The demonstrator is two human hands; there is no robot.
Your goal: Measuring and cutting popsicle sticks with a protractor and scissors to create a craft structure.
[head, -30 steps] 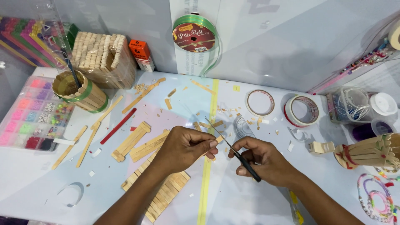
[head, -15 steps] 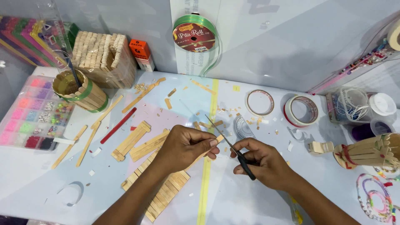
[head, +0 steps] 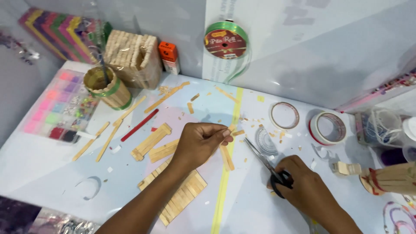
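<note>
The left hand (head: 200,142) pinches a short wooden stick (head: 226,157) over the table (head: 52,173); keeping it flat would steady trimming. Right of it, the right hand (head: 303,190) grips black-handled scissors (head: 265,161), blades nearly closed.

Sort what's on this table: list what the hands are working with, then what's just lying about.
In hand:
left hand pinching a small wooden stick piece
right hand gripping black-handled scissors
cut stick beside the left hand

Lying about:
tape rolls
green ribbon spool
bead box
red stick
</note>
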